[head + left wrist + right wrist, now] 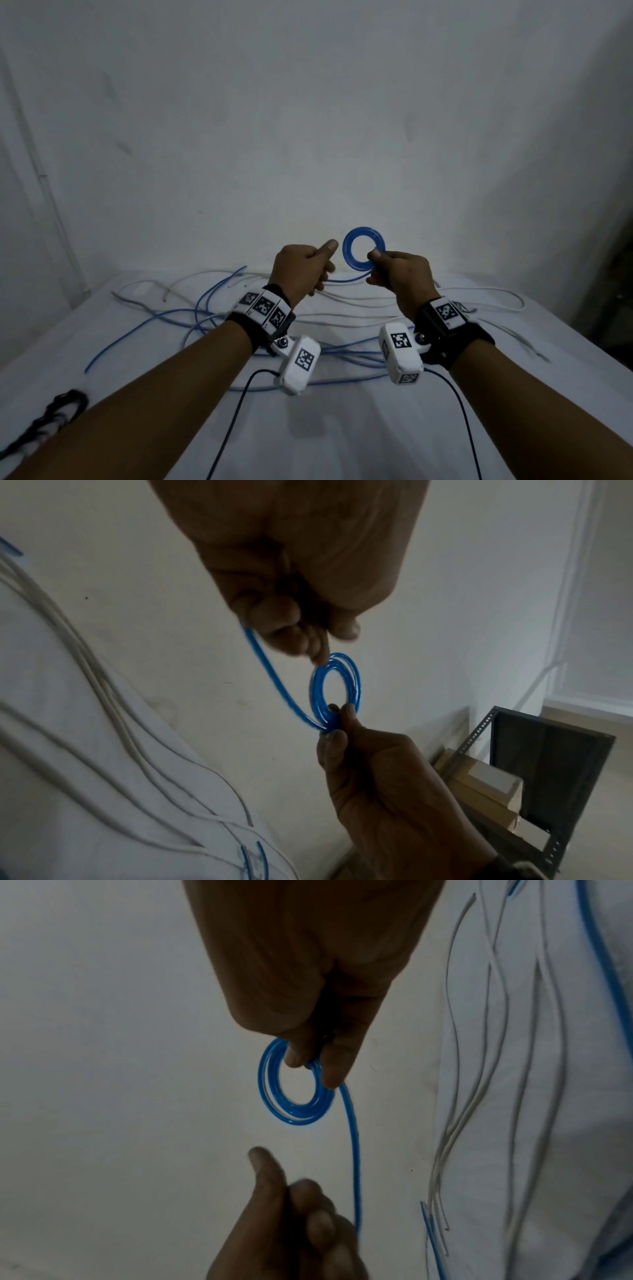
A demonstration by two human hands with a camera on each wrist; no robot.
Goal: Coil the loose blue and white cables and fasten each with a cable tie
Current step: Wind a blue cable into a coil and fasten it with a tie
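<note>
Blue coil [364,247] is pinched at its rim by the right hand [400,274], so each new turn should be laid flush while slack is fed through the left hand [301,270], curled round the strand

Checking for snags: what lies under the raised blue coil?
Under the blue coil, pinched by the right hand, loose white cables lie on the table. Both hands cover part of them.

two hands [301,270] [399,274], one blue coil [364,253] (loose cables tangled, uncountable).
</note>
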